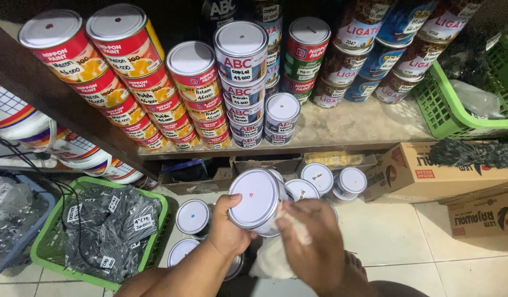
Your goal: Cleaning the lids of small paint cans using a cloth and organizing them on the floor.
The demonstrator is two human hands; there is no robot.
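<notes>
Left hand clamped around the side of a paint can, silver lid tilted up toward me, small red dot at lid centre. Right hand closed on a white cloth, pressed against the can's right side. Can sits in the air between both hands, above the floor cans and below the shelf edge.

Progress, my read: this can is mid-wipe. Lid looks clean, side under the cloth hidden. Several more silver-lidded cans stand on the tiled floor just behind it, plus one with a blue dot to the left and another partly hidden under my left wrist. Can't tell which of those are already wiped.

Around: wooden shelf above, mostly full — red paint cans stacked left, white-and-red cans centre, brown and blue cans right. Bare patch front right of the shelf. Green basket at right edge, another green basket of bagged black parts on the floor left. Cardboard boxes right, with a dark duster on top.

Obstructions: floor cans crowd close to the held one; shelf edge just above.
</notes>
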